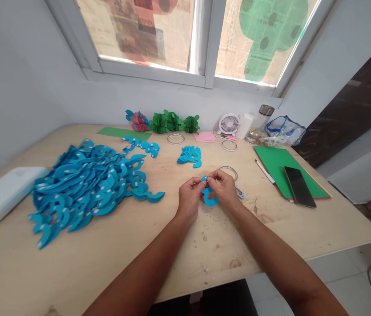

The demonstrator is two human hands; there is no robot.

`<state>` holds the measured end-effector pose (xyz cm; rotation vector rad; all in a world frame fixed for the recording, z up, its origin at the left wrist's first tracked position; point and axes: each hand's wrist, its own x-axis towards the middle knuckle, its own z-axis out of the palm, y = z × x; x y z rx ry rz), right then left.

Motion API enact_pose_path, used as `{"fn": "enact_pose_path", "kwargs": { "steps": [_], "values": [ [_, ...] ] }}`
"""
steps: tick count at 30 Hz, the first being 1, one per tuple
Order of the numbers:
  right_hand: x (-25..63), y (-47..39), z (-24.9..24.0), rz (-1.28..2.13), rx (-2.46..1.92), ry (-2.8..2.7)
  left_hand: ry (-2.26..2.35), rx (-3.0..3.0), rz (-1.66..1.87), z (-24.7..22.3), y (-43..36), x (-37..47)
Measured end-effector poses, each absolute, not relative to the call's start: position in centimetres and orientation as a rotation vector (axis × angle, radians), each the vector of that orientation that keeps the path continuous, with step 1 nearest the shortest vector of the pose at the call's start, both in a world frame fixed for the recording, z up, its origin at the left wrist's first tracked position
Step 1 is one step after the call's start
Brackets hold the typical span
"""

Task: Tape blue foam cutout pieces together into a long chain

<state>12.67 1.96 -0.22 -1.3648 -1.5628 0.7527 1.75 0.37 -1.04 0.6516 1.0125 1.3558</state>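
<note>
Between my two hands is a curved blue paper cutout (210,200), its lower loop hanging under the fingers. My left hand (190,195) pinches its top edge from the left. From the right, my right hand (222,188) pinches the same edge, fingertips close to the left ones. A small white patch shows at the pinch. Just beyond my hands lies a small stack of blue paper cutouts (189,155). To the left is a large heap of similar blue pieces (90,180) dotted with white squares. A tape roll (229,169) lies partly behind my right hand.
Green paper sheets (277,164) and a phone (300,186) lie at the right, beside a pen (265,172). Along the wall stand green paper figures (172,122), a small fan (229,124) and a bottle (261,123). A white case-like object (8,193) lies far left.
</note>
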Motion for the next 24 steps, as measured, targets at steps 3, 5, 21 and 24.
{"fn": "enact_pose_path", "kwargs": {
  "steps": [3, 5, 21, 24],
  "values": [
    [12.67, 1.94, -0.21, 0.72, -1.386, -1.569, 1.01, 0.658, 1.35, -1.1, 0.39, 1.74],
    [12.65, 1.91, -0.18, 0.697, -1.401, -1.575, 1.007, 0.664, 1.345, -1.1, 0.38, 1.72],
    [12.32, 1.54, -0.18, 0.615, -1.393, -1.567, 1.031, 0.696, 1.402, -0.69, 0.15, 1.68],
    [12.23, 1.44, -0.09, 0.625, -1.382, -1.563, 1.066, 0.727, 1.414, -0.63, 0.17, 1.67]
  ]
}}
